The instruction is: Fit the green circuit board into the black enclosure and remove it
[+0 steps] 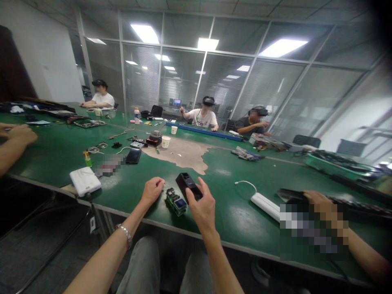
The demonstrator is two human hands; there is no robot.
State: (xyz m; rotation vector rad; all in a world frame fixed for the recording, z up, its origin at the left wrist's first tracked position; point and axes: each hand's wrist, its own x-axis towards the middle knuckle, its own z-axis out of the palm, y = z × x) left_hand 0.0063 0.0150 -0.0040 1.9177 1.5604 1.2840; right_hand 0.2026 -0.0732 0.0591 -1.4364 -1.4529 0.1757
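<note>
The right hand (202, 204) grips a black plastic housing (187, 184) above the green bench (226, 212); the left hand (153, 190), loosely curled, rests apart from it. A circuit-board assembly (176, 202) sits between the hands, near the bench edge. A white power strip (265, 206) lies to the right, a white box (85, 181) to the left. Pixelation hides an item by a co-worker's hand (321, 200) at right.

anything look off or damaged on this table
Yes: the green tabletop has a ragged-edged brown patch near its middle, as if the covering were torn away, though I can't tell whether it is damage or something laid on top.
</note>
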